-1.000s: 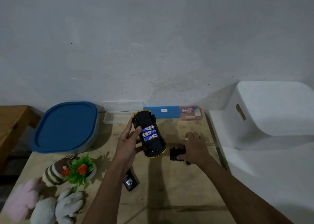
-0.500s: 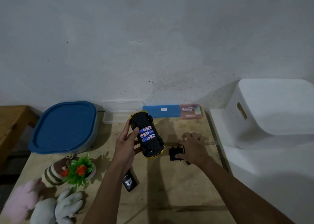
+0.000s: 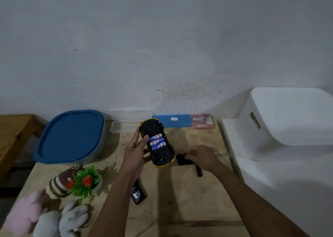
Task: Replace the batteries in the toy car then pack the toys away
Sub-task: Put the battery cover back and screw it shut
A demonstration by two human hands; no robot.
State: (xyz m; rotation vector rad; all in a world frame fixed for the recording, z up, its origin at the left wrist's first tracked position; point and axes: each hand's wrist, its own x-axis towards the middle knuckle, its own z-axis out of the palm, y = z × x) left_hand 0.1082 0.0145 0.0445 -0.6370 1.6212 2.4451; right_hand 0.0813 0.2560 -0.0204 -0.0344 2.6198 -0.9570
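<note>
My left hand [image 3: 135, 153] grips the yellow-and-black toy car [image 3: 158, 144], which is held upside down above the wooden table [image 3: 180, 209]. Its battery bay is uncovered and shows three blue-and-white batteries [image 3: 157, 141] side by side. Just right of the car, my right hand [image 3: 201, 157] pinches the small black battery cover [image 3: 182, 159] at the table surface. A dark screwdriver handle [image 3: 199, 171] pokes out from under that hand.
A blue-lidded tub [image 3: 71, 136] stands back left, with a clear box [image 3: 126, 122], a blue case [image 3: 172, 121] and a pink box [image 3: 202, 121] along the wall. A white bin [image 3: 288, 121] is at right. Plush toys [image 3: 59, 217], a fake plant [image 3: 86, 181] and a black remote [image 3: 137, 194] lie front left.
My right hand's fingers have closed on the battery cover and lifted its edge. The car has stayed in my left hand with little movement.
</note>
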